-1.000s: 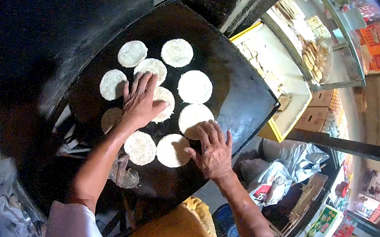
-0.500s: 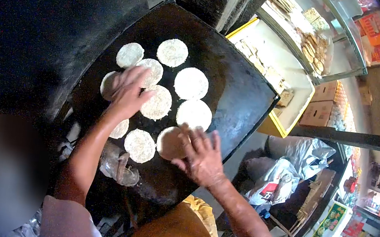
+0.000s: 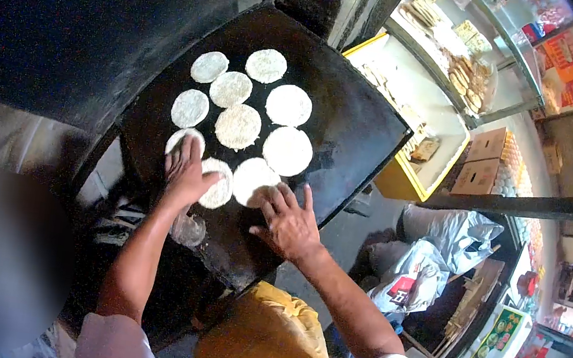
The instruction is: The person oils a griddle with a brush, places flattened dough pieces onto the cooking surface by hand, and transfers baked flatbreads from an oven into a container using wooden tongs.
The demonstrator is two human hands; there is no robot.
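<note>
Several round, pale flatbreads lie on a dark flat griddle [image 3: 353, 115]. My left hand [image 3: 186, 179] is over the flatbread at the near left [image 3: 180, 139], its fingers stretched out and covering part of it. The thumb reaches over the edge of a neighbouring flatbread [image 3: 217, 186]. My right hand [image 3: 289, 224] has its fingers spread, with the fingertips at the near right edge of another flatbread [image 3: 251, 180]. Neither hand grips anything. Farther back on the plate are a speckled flatbread [image 3: 238, 126] and a larger white flatbread [image 3: 287, 151].
A clear jar or bottle [image 3: 188, 230] is by the griddle's near left edge. Right of the griddle stands a yellow-rimmed bin [image 3: 440, 163] with flat pieces inside. Beyond are a glass display case [image 3: 514, 42], cardboard boxes [image 3: 476, 176] and plastic bags [image 3: 410, 275].
My left hand has moved nearer, from the middle-left flatbreads to the near left one. My right hand remains by the same flatbread, fingers shifted slightly. The camera view has shifted a little.
</note>
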